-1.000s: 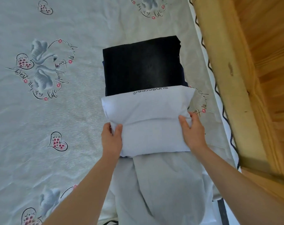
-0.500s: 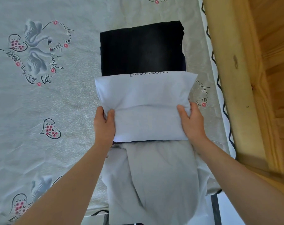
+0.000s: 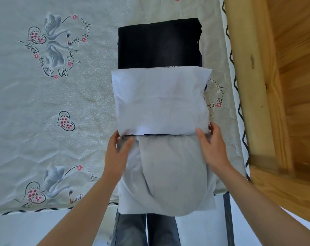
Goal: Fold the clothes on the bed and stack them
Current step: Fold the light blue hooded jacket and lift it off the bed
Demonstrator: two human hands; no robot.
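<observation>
A folded white shirt (image 3: 161, 102) lies on the bed, its far edge overlapping a folded black garment (image 3: 159, 43) behind it. My left hand (image 3: 118, 151) is at the shirt's near left corner, fingers loosely straight and touching the edge. My right hand (image 3: 212, 148) is at the near right corner, thumb on top of the shirt and fingers at its side. A dark strip of cloth shows just under the shirt's near edge. Pale grey cloth (image 3: 168, 174) hangs between my arms over the bed's edge; whether it is my own top I cannot tell.
The bed sheet (image 3: 53, 107) is pale with swan and heart prints and stretches wide to the left. A wooden frame (image 3: 248, 86) runs along the bed's right side. The bed's near edge (image 3: 44, 209) is at the bottom, with my jeans (image 3: 132, 231) below.
Both hands have slid back from the shirt's sides to its near corners. The white shirt now lies flatter and farther from me, over the black garment's near edge.
</observation>
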